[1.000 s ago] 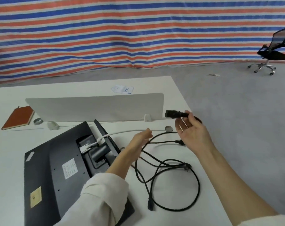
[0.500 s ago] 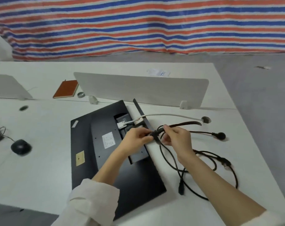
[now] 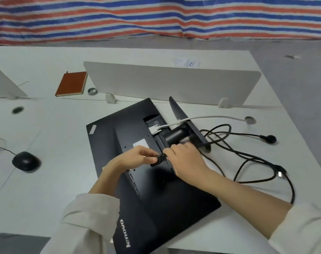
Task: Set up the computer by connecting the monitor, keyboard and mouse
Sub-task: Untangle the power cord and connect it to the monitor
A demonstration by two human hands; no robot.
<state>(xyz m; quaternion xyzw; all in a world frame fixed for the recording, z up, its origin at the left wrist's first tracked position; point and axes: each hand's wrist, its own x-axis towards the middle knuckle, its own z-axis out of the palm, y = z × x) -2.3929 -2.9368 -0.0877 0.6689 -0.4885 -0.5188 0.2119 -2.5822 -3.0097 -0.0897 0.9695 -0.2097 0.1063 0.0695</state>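
Both hands have dropped from beside the stand down onto the monitor's back since half a second ago, and the plug went with them.

Biggest first: the monitor (image 3: pixel 148 180) lies face down on the desk (image 3: pixel 55 180), long axis running from about 11 o'clock to 5 o'clock, its stand (image 3: pixel 185 125) end pointing away to 12. A white cable (image 3: pixel 211 117) is already plugged in near the stand, so I'd say one connection is done. The black cable (image 3: pixel 247 154) sprawls loose at 3 o'clock, and its wall plug (image 3: pixel 269 138) lies unplugged on the desk. The mouse (image 3: pixel 25 161) sits way off at 9 o'clock and doesn't look hooked up yet. No keyboard in view.

The hands are close together mid-monitor. The left hand (image 3: pixel 136 158) and right hand (image 3: pixel 185 158) both pinch the black plug (image 3: pixel 160 158), which lies roughly along 8 to 2 o'clock. Looks like it's being lined up for the socket, so power, keyboard and mouse are probably all left.
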